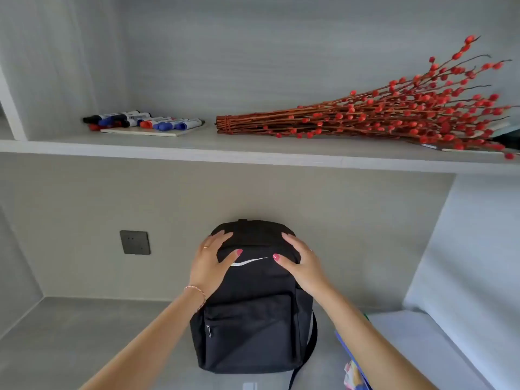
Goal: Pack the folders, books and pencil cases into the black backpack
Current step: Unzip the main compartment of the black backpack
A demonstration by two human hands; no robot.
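Note:
The black backpack [250, 327] stands upright on the grey desk [84, 342], leaning against the back wall, with a white swoosh on its front and its zips shut. My left hand [212, 263] grips its upper left side, fingers spread over the top. My right hand [301, 263] grips the upper right side the same way. At the lower right, partly behind my right forearm, lies a stack with a blue-edged folder [356, 364] and a pale sheet or folder [408, 330] on top. Books and pencil cases are not clearly visible.
A shelf [253, 156] runs above the desk. On it lie several markers on a thin board [143, 122] at left and a bundle of red-budded branches [380, 114] at right. A dark wall socket [135, 242] sits left of the backpack.

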